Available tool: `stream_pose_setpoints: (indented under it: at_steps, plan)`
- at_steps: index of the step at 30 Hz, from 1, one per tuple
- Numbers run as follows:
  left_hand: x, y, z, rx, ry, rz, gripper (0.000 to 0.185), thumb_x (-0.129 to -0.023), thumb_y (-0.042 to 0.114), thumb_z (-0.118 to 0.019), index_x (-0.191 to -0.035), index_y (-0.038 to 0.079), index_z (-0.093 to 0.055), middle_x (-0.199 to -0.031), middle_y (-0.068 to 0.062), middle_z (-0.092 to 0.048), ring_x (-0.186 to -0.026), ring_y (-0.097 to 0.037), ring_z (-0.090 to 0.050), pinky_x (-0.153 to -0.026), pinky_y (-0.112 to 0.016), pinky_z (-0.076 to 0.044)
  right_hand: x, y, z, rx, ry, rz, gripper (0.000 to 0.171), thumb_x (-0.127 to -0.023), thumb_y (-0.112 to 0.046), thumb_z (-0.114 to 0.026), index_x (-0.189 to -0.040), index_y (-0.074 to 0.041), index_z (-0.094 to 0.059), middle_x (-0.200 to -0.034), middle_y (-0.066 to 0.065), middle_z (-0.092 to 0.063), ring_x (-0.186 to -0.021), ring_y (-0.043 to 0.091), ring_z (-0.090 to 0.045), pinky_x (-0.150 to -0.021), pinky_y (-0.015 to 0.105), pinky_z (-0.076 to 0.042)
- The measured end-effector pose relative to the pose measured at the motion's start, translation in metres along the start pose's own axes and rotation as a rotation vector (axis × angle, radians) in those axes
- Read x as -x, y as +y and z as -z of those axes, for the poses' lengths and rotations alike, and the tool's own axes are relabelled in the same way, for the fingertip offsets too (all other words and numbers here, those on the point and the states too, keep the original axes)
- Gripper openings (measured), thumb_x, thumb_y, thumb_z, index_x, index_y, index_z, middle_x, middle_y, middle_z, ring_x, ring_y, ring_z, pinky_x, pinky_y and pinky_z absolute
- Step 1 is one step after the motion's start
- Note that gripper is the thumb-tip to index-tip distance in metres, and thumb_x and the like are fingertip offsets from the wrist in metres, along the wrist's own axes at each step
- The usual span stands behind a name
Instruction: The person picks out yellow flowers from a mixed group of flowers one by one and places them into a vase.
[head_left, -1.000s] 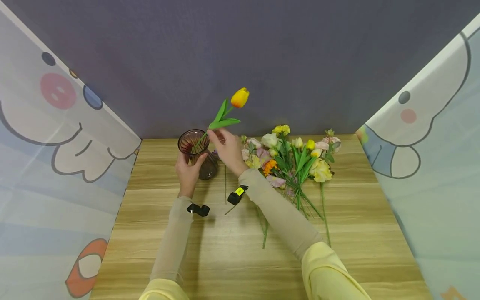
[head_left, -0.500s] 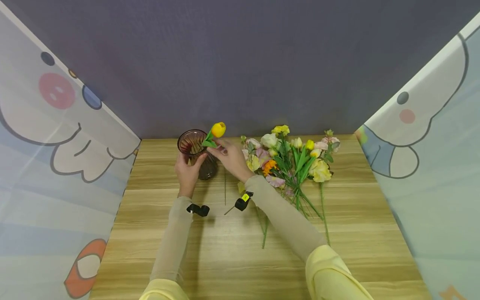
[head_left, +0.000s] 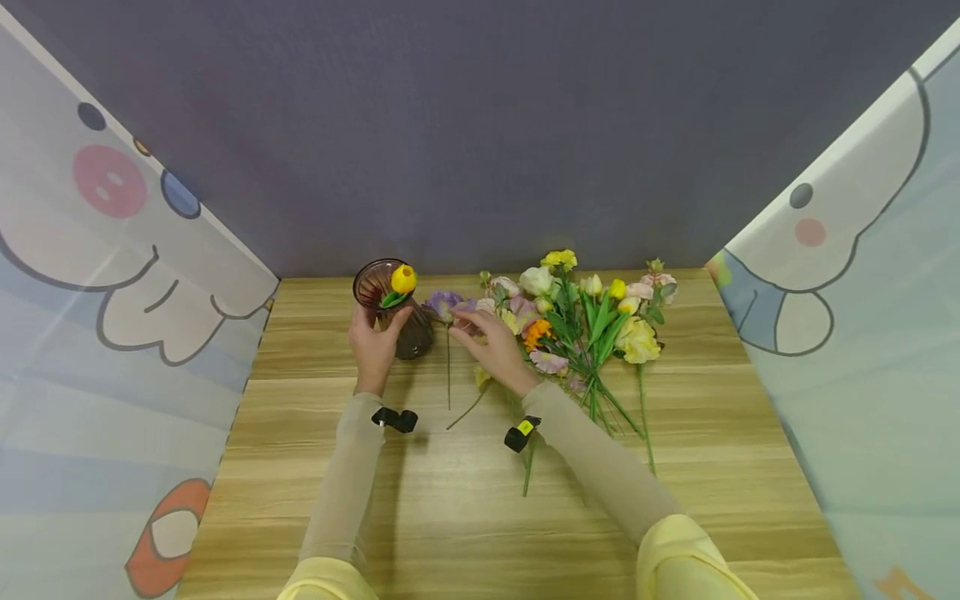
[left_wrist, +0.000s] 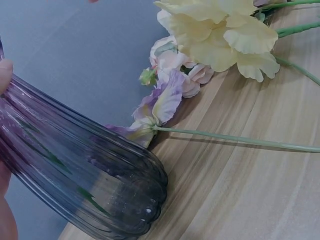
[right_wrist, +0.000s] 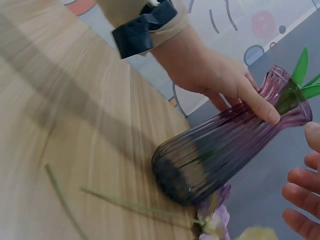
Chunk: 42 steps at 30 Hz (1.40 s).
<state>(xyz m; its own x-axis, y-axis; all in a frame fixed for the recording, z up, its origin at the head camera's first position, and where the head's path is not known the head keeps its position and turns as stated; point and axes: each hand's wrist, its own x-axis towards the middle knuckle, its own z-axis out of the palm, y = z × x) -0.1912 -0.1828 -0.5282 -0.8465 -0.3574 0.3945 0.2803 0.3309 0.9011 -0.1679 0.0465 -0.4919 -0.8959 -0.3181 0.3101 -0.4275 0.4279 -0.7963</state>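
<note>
While two beige sleeves stretch forward from the near edge of the wooden tabletop (head_left: 465,517), the left hand (head_left: 372,343) grips the purple ribbed glass vase (head_left: 401,321) from its near side, thumb curled round the neck; the right wrist view shows its fingers wrapped about the vase (right_wrist: 220,145). Standing at about 11 o'clock from the tabletop's centre, the vase holds a yellow tulip (head_left: 402,279), whose bloom and green leaf sit at the rim.

At 3 o'clock from the vase, the right hand (head_left: 495,350) lies over the tabletop with fingers spread and relaxed, gripping nothing, its fingertips at a purple flower (head_left: 444,303). That flower lies just beside the vase, its thin stem running back toward the person. The left wrist view shows the purple flower (left_wrist: 160,107) nearly against the glass, with a pale yellow bloom (left_wrist: 220,35) beyond it.

Farther out, toward 1 o'clock, a loose heap of flowers (head_left: 592,317) lies on the tabletop with stems pointing toward the person.
</note>
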Motion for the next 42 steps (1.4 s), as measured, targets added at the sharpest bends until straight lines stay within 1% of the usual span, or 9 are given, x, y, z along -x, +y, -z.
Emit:
stream_pose_setpoints:
  at_steps: [9, 16, 20, 26, 28, 30, 33, 35, 42]
  plan:
    - [0.001, 0.001, 0.002, 0.02, 0.004, 0.0, 0.062, -0.083, 0.019, -0.089, -0.135, 0.003, -0.06, -0.133, -0.014, -0.066, -0.131, -0.024, -0.06, -0.112, -0.039, -0.048, 0.048, 0.024, 0.009, 0.083, 0.029, -0.052, 0.032, -0.101, -0.023, -0.069, -0.127, -0.005, -0.071, -0.109, 0.009, -0.071, -0.096, 0.023, -0.066, -0.076, 0.038, -0.057]
    - [0.001, 0.001, 0.001, 0.032, 0.009, 0.006, 0.063, -0.084, 0.01, -0.087, -0.139, 0.002, -0.059, -0.136, -0.016, -0.064, -0.132, -0.027, -0.059, -0.113, -0.044, -0.046, 0.072, 0.043, 0.019, 0.039, 0.133, -0.053, 0.025, -0.101, -0.017, -0.069, -0.119, -0.002, -0.074, -0.101, 0.01, -0.071, -0.086, 0.022, -0.064, -0.064, 0.027, -0.049]
    - [0.002, 0.009, 0.0, 0.008, 0.018, 0.007, 0.061, -0.085, 0.007, -0.086, -0.137, -0.003, -0.058, -0.134, -0.023, -0.063, -0.131, -0.034, -0.059, -0.112, -0.05, -0.046, 0.082, 0.059, 0.028, 0.09, 0.205, -0.041, 0.02, -0.1, -0.013, -0.069, -0.114, 0.0, -0.075, -0.098, 0.01, -0.072, -0.082, 0.022, -0.064, -0.059, 0.025, -0.047]
    - [0.008, 0.038, 0.003, 0.021, -0.002, -0.004, 0.057, -0.086, 0.004, -0.084, -0.134, -0.008, -0.057, -0.131, -0.026, -0.063, -0.13, -0.035, -0.059, -0.111, -0.053, -0.046, 0.098, 0.081, 0.046, 0.187, 0.291, -0.083, 0.016, -0.099, -0.011, -0.071, -0.109, -0.001, -0.076, -0.095, 0.01, -0.072, -0.081, 0.024, -0.065, -0.064, 0.037, -0.053]
    - [0.008, 0.039, 0.002, 0.031, -0.004, -0.006, 0.057, -0.086, 0.003, -0.084, -0.135, -0.008, -0.057, -0.132, -0.026, -0.063, -0.131, -0.036, -0.058, -0.112, -0.054, -0.045, 0.102, 0.088, 0.051, 0.217, 0.305, -0.11, 0.015, -0.099, -0.012, -0.071, -0.108, -0.001, -0.076, -0.091, 0.01, -0.071, -0.08, 0.025, -0.065, -0.078, 0.046, -0.058]
    - [0.008, 0.039, 0.002, 0.04, -0.005, -0.005, 0.058, -0.086, 0.003, -0.083, -0.135, -0.008, -0.056, -0.132, -0.027, -0.062, -0.132, -0.037, -0.058, -0.112, -0.055, -0.045, 0.107, 0.094, 0.055, 0.231, 0.313, -0.132, 0.015, -0.099, -0.011, -0.07, -0.109, 0.0, -0.076, -0.09, 0.012, -0.07, -0.08, 0.027, -0.065, -0.08, 0.051, -0.057]
    - [0.009, 0.038, 0.002, 0.054, -0.008, 0.009, 0.059, -0.087, 0.005, -0.083, -0.137, -0.006, -0.056, -0.134, -0.027, -0.06, -0.133, -0.037, -0.056, -0.114, -0.054, -0.043, 0.112, 0.1, 0.062, 0.232, 0.308, -0.177, 0.016, -0.1, -0.011, -0.068, -0.11, 0.001, -0.075, -0.091, 0.014, -0.069, -0.08, 0.028, -0.065, -0.078, 0.048, -0.057]
    - [0.009, 0.037, 0.001, 0.055, -0.012, 0.032, 0.06, -0.087, 0.007, -0.083, -0.139, -0.005, -0.055, -0.135, -0.026, -0.058, -0.133, -0.037, -0.056, -0.115, -0.052, -0.043, 0.116, 0.103, 0.066, 0.229, 0.303, -0.202, 0.016, -0.101, -0.011, -0.067, -0.111, 0.001, -0.074, -0.095, 0.015, -0.068, -0.081, 0.027, -0.064, -0.067, 0.041, -0.052]
    - [0.003, 0.0, -0.001, 0.004, -0.006, 0.011, 0.062, -0.086, 0.025, -0.087, -0.137, 0.003, -0.059, -0.13, -0.015, -0.063, -0.128, -0.026, -0.06, -0.112, -0.04, -0.048, 0.121, 0.108, 0.075, 0.239, 0.306, -0.288, 0.017, -0.102, -0.008, -0.065, -0.113, 0.002, -0.071, -0.102, 0.019, -0.067, -0.086, 0.03, -0.064, -0.07, 0.041, -0.053]
